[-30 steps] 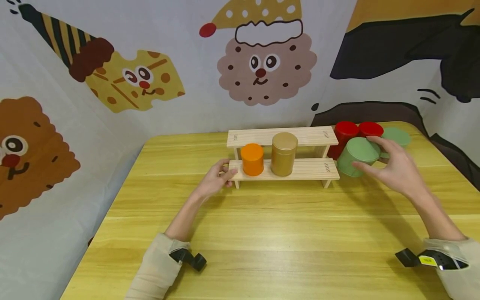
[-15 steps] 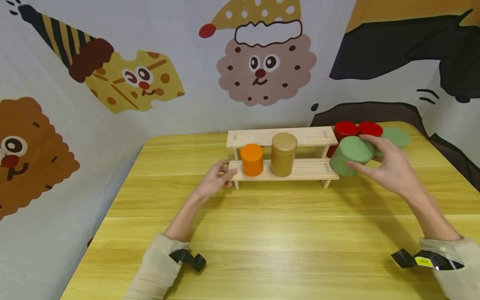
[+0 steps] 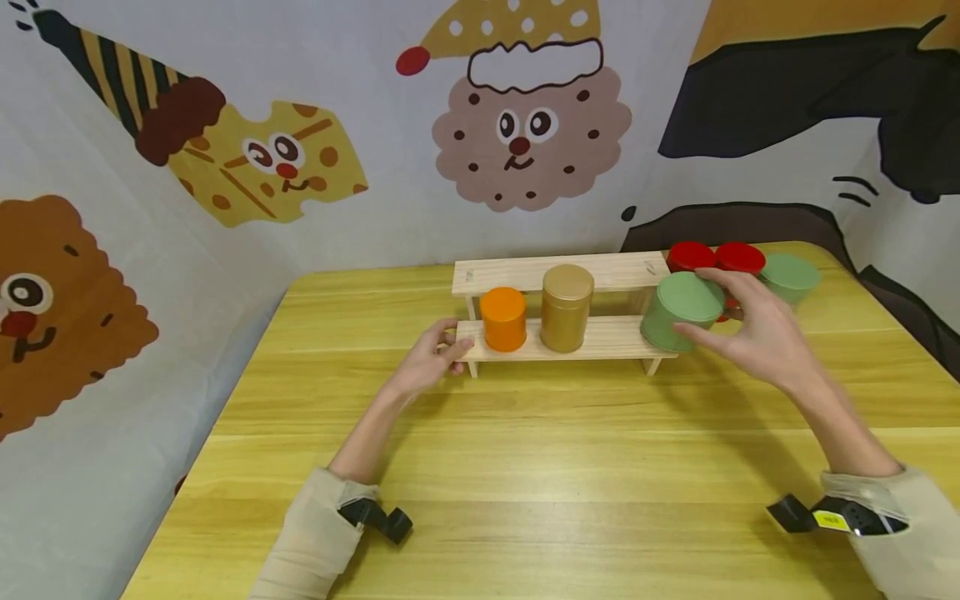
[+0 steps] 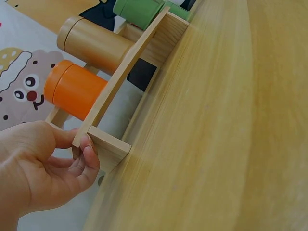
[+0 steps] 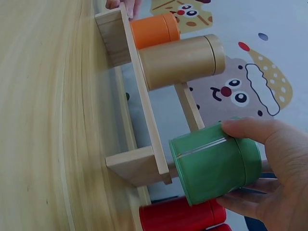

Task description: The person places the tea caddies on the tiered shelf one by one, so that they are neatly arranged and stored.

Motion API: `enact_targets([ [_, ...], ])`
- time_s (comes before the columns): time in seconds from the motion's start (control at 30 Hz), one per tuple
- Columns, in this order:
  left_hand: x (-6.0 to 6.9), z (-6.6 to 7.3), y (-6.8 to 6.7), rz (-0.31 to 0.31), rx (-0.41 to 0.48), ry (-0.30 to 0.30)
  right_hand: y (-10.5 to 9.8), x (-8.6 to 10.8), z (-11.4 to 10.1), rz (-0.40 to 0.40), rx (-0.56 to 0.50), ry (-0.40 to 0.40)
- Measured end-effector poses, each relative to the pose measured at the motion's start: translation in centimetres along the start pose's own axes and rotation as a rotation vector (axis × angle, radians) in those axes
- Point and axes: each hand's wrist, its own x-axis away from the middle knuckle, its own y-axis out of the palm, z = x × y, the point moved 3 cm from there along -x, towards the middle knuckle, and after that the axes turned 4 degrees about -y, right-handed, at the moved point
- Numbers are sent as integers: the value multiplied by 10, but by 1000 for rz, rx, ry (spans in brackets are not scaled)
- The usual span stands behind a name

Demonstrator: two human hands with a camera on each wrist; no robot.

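Note:
My right hand (image 3: 765, 333) grips a green can (image 3: 681, 312) between thumb and fingers, at the right end of the lower step of a wooden two-step rack (image 3: 615, 337). In the right wrist view the green can (image 5: 214, 163) is tilted beside the rack's end; whether it touches the board I cannot tell. The left hand (image 3: 427, 360) pinches the left end of the lower step, thumb on top, as the left wrist view also shows (image 4: 48, 168). On that step an orange can (image 3: 503, 320) and a taller gold can (image 3: 567, 308) stand upright.
Behind the right hand, at the back right of the wooden table (image 3: 480, 467), stand two red cans (image 3: 691, 255) and another green can (image 3: 790, 275). The rack's upper step (image 3: 495, 273) holds nothing. A cloth with cartoon prints (image 3: 375, 225) hangs behind the table.
My right hand has moved left with the green can, from beside the rack to over the right end of the lower step. The left hand has stayed on the rack.

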Motion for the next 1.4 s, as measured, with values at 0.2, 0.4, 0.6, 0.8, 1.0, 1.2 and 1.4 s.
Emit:
enact_targets([
  [0.2, 1, 0, -1, 3, 1, 0, 5, -3, -9, 6, -11, -15],
  [0.4, 1, -1, -1, 2, -5, 5, 10, -5, -14, 3, -26, -21],
  [0.6, 2, -1, 0, 4, -7, -1, 16, -9, -20, -7, -35, -44],
  [0.8, 1, 0, 0, -2, -2, -5, 24, -13, -26, -26, -75, -44],
  [1.0, -1, -1, 0, -2, 1, -7, 30, -14, -32, -35, -90, -35],
  [1.2, 0, -1, 0, -1, -2, -3, 36, -14, -35, -42, -107, -48],
  [1.4, 1, 0, 0, 2, 0, -5, 43, -14, -35, -39, -114, -39],
])
